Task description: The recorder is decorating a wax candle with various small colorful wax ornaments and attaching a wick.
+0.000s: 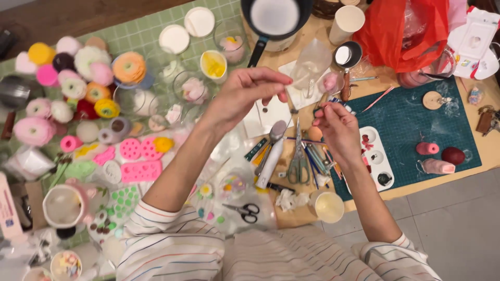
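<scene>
My left hand [245,96] is raised over the cluttered table, its thumb and fingers pinched on a thin pale thread or wick. My right hand [336,127] hovers to the right with fingers pinched on the other end of that fine strand; what it is exactly is too small to tell. Below the hands lie a white pen-like tool [271,161] and grey scissors [298,164]. A clear plastic bag [311,65] rests just beyond my hands.
Many flower-shaped pieces [73,86] and pink moulds [140,170] fill the left. A dark pan [274,18], paper cup [346,21], red bag [403,34], green cutting mat [411,125], white palette [377,158], black scissors [244,211] and a cup [329,206] crowd the table.
</scene>
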